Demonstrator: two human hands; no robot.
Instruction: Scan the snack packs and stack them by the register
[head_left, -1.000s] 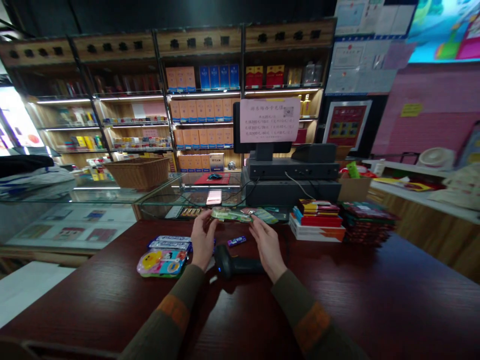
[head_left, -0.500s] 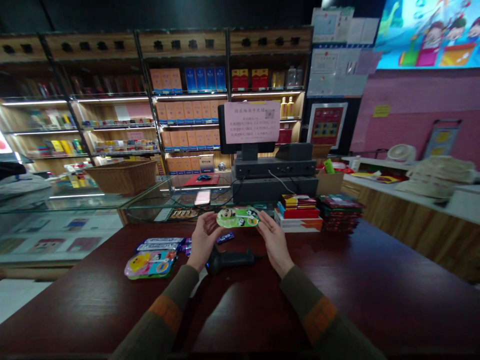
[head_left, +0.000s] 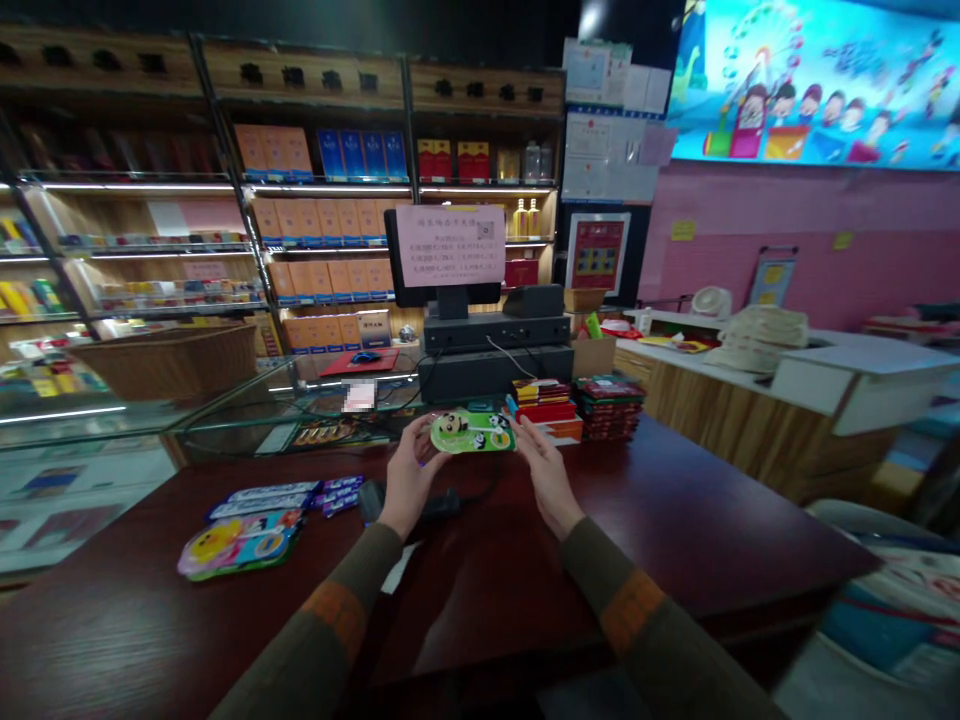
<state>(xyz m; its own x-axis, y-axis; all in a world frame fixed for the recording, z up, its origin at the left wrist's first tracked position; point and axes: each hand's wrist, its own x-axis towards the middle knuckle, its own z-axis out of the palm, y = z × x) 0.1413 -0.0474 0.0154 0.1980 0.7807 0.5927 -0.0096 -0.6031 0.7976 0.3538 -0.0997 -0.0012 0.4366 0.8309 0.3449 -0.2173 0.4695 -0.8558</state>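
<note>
A green panda-print candy pack [head_left: 471, 432] is held up level above the dark red table [head_left: 495, 600]. At its left end my left hand [head_left: 411, 478] is closed on it, thumb underneath. My right hand [head_left: 549, 474] grips the right end with the fingers fairly straight. Behind my left wrist lies a black handheld scanner [head_left: 439, 503], partly hidden by that hand. To the left are purple-wrapped snack bars [head_left: 339, 494], long blue-and-silver packs [head_left: 262, 498] and a similar flat pack with a yellow duck [head_left: 240, 543]. A white paper slip [head_left: 399, 568] shows beside my left sleeve.
Red boxes [head_left: 541, 402] and a stack of dark red packets [head_left: 609, 405] stand at the table's far right. Behind them is a cash register [head_left: 495, 345] with a paper sign [head_left: 450, 245]. A wicker basket [head_left: 169, 370] sits on the glass counter at left.
The camera view has turned to the right, so the table items and shelves appear further left. Both hands still hold the panda pack at about the same height.
</note>
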